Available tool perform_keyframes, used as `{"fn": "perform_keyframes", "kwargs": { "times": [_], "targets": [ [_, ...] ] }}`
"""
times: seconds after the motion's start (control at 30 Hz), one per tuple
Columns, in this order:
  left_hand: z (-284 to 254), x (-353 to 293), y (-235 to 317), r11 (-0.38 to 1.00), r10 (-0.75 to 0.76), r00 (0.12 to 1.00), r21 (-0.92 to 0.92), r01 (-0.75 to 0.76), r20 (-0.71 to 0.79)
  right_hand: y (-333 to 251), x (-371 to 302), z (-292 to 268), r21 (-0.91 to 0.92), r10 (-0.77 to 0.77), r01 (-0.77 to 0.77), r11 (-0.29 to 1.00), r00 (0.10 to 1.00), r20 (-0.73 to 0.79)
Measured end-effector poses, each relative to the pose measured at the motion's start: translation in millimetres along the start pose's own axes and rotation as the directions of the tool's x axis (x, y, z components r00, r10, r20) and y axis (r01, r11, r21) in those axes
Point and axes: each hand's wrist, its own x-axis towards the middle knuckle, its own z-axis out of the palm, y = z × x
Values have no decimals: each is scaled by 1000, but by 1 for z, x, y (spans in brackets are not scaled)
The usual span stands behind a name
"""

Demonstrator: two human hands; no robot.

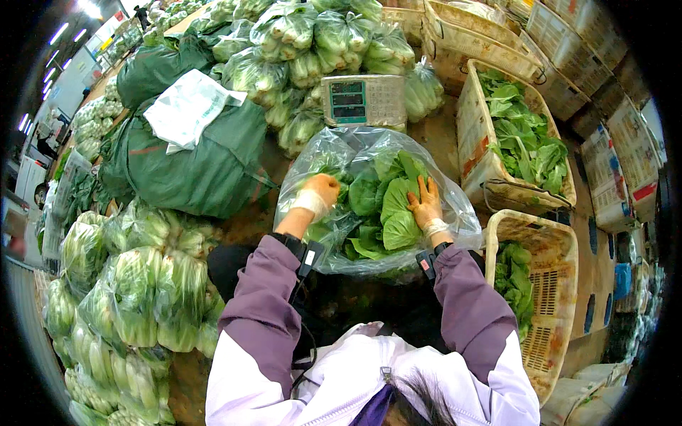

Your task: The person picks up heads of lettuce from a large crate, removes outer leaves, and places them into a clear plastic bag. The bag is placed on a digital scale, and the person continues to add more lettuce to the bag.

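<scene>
A large clear plastic bag (455, 213) lies spread open in front of me, with loose leafy greens (401, 213) inside. My left hand (321, 192) is at the left part of the bag beside the leaves. Its fingers are curled closed, and what they grip is hidden. On the right side of the leaves rests my right hand (426, 204), fingers stretched and spread over them. White wrapping covers both wrists. Just behind the bag stands a digital scale display (364, 99) with a keypad.
Bagged greens are piled at the back (284, 35) and at left (138, 291). A big green sack (199, 167) carries white plastic bags (190, 106). To the right stand a crate of leafy greens (469, 135) and a tilted, partly filled basket (550, 305). Stacked crates (483, 35) rise behind.
</scene>
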Motion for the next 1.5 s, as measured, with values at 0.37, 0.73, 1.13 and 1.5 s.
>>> {"fn": "perform_keyframes", "kwargs": {
  "times": [0.37,0.73,1.13,1.5],
  "targets": [
    [99,174,-66,254,-666,681,-765,591,305,-44,-5,-7,-169,-11,21,985,998,63],
    [16,111,6,841,-514,856,-165,515,51,-30,-10,-9,-168,4,1,986,1000,27],
    [-6,152,-105,676,-187,982,-721,154,35,-26,-4,-11,-227,-56,53,972,998,-6],
    [-60,55,-93,-753,-322,930,-644,-139,175,-50,-4,-4,-288,35,5,958,990,136]
  ]
}}
